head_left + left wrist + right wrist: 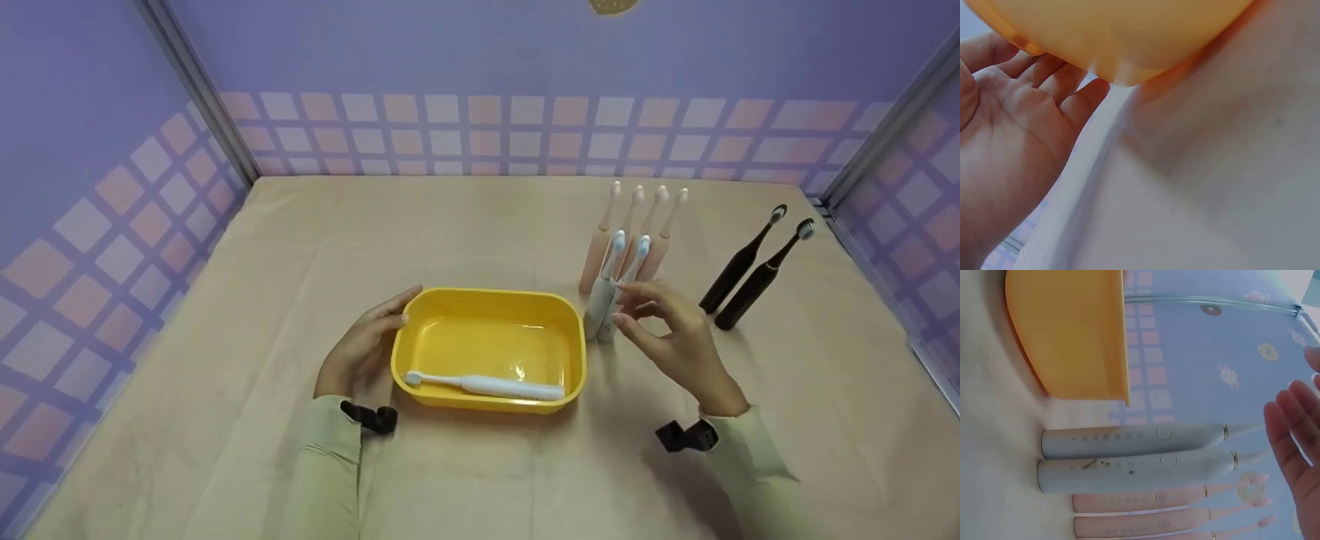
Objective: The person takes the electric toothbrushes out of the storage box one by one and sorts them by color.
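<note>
My left hand rests against the left end of a yellow bin, its thumb tip at the rim and its fingers along the outer wall. A white electric toothbrush lies inside, along the near wall. My right hand hovers beside two upright white electric toothbrushes, thumb and forefinger apart, with nothing held. In the right wrist view its fingers are near the slim necks of these white toothbrushes. Whether they touch is unclear.
Several pink electric toothbrushes stand just behind the white pair. Farther right, two black electric toothbrushes stand upright. A beige cloth covers the table; patterned panels enclose its back and sides.
</note>
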`<action>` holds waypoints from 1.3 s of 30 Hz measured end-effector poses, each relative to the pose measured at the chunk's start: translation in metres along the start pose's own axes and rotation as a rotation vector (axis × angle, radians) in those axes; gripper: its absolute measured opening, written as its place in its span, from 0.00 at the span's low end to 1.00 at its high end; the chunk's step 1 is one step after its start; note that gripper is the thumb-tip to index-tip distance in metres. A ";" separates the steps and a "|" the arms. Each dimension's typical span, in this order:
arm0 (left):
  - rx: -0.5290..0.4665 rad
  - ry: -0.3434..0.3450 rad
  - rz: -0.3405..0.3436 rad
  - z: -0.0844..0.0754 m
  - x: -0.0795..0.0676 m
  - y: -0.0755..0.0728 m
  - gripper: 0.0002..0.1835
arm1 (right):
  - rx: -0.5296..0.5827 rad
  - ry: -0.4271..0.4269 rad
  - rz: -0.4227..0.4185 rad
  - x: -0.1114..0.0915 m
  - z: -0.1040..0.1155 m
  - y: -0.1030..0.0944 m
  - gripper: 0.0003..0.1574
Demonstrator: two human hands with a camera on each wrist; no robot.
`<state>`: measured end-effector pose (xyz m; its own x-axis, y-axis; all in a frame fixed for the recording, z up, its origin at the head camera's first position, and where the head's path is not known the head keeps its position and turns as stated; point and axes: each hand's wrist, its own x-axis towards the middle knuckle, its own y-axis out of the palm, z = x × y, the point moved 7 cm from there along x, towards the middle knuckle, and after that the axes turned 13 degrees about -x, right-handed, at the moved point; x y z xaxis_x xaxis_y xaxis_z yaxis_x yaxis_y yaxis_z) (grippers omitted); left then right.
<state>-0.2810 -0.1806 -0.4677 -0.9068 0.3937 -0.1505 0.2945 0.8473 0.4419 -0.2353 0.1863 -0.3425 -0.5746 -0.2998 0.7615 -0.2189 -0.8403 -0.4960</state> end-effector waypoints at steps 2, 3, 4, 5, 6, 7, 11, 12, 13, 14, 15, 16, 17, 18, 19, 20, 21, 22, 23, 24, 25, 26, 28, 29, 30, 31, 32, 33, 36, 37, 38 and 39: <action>0.000 0.001 0.010 -0.001 0.000 0.001 0.30 | -0.013 -0.012 0.051 0.003 0.002 0.006 0.28; -0.001 0.002 0.016 -0.001 0.000 0.001 0.30 | -0.014 -0.019 0.078 0.004 0.004 0.010 0.29; -0.002 0.003 0.020 -0.001 -0.001 0.002 0.30 | -0.015 -0.028 0.106 0.005 0.005 0.014 0.30; -0.006 0.001 0.023 -0.001 -0.001 0.002 0.30 | -0.008 -0.030 0.137 0.007 0.006 0.017 0.30; -0.010 0.000 0.025 -0.001 -0.001 0.003 0.30 | 0.001 -0.030 0.168 0.008 0.006 0.021 0.30; -0.014 -0.001 0.026 -0.001 -0.002 0.003 0.30 | 0.010 -0.033 0.194 0.008 0.007 0.025 0.30; -0.025 -0.006 0.008 -0.001 -0.002 0.003 0.30 | 0.048 -0.032 0.274 0.011 0.009 0.039 0.27; -0.027 -0.006 0.004 -0.001 -0.001 0.002 0.30 | 0.049 -0.035 0.288 0.012 0.009 0.041 0.27; -0.029 -0.007 0.001 -0.001 -0.001 0.002 0.30 | 0.050 -0.039 0.304 0.013 0.010 0.044 0.26; -0.028 -0.008 -0.004 -0.001 -0.001 0.002 0.30 | 0.056 -0.043 0.322 0.014 0.010 0.047 0.25; -0.029 -0.010 -0.008 -0.001 -0.001 0.002 0.30 | 0.051 -0.047 0.342 0.015 0.011 0.050 0.25; -0.028 -0.010 -0.011 -0.001 -0.001 0.002 0.30 | 0.050 -0.051 0.364 0.016 0.012 0.053 0.25; -0.014 -0.006 -0.012 -0.001 0.000 0.002 0.30 | 0.047 -0.056 0.388 0.017 0.013 0.055 0.25; -0.010 -0.005 -0.016 -0.001 0.000 0.002 0.31 | 0.038 -0.057 0.417 0.018 0.014 0.058 0.25; -0.008 -0.003 -0.019 -0.001 0.000 0.002 0.31 | 0.034 -0.056 0.447 0.019 0.015 0.060 0.25; -0.005 -0.003 -0.023 -0.001 0.000 0.001 0.31 | 0.026 -0.055 0.477 0.019 0.016 0.063 0.26; -0.003 -0.004 -0.026 0.000 0.000 0.001 0.31 | 0.017 -0.053 0.508 0.020 0.017 0.066 0.26; 0.006 -0.002 -0.023 -0.001 0.001 0.001 0.31 | 0.011 -0.046 0.541 0.020 0.018 0.068 0.26; 0.011 -0.002 -0.027 0.000 0.001 0.001 0.31 | 0.003 -0.039 0.574 0.020 0.018 0.071 0.27; 0.010 -0.004 -0.028 0.000 0.001 0.001 0.31 | 0.004 -0.026 0.608 0.020 0.018 0.074 0.27; 0.012 -0.004 -0.027 0.000 0.001 0.001 0.31 | 0.007 -0.012 0.641 0.020 0.018 0.077 0.27; 0.019 -0.004 -0.021 0.000 0.001 0.001 0.31 | 0.011 0.002 0.671 0.020 0.018 0.080 0.28; 0.034 0.002 -0.011 -0.001 0.001 0.001 0.31 | 0.021 0.034 0.723 0.021 0.018 0.085 0.28; 0.038 0.005 -0.010 -0.001 0.001 0.001 0.31 | 0.027 0.046 0.744 0.021 0.018 0.087 0.27; 0.046 0.009 -0.003 -0.001 0.001 0.001 0.31 | 0.037 0.058 0.765 0.022 0.019 0.090 0.27; 0.048 0.011 -0.002 -0.002 0.001 0.001 0.31 | 0.037 0.061 0.783 0.023 0.020 0.092 0.26; 0.055 0.015 0.002 -0.002 0.001 0.001 0.31 | 0.040 0.061 0.800 0.023 0.020 0.095 0.26; 0.058 0.017 0.002 -0.002 0.001 0.001 0.31 | 0.040 0.059 0.818 0.024 0.021 0.097 0.25; 0.049 0.012 0.009 -0.002 0.001 0.002 0.31 | 0.030 0.049 0.872 0.025 0.023 0.104 0.25; 0.044 0.010 0.007 -0.002 0.001 0.002 0.31 | 0.022 0.037 0.882 0.026 0.024 0.105 0.24; 0.043 0.009 0.008 -0.002 0.001 0.002 0.31 | 0.023 0.035 0.893 0.026 0.025 0.107 0.24; 0.041 0.009 0.006 -0.001 0.001 0.002 0.31 | 0.025 0.033 0.902 0.027 0.025 0.109 0.24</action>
<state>-0.2818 -0.1793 -0.4659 -0.9077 0.3955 -0.1401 0.3115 0.8590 0.4064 -0.2548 0.0753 -0.3654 -0.5421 -0.8370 0.0747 0.3430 -0.3015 -0.8896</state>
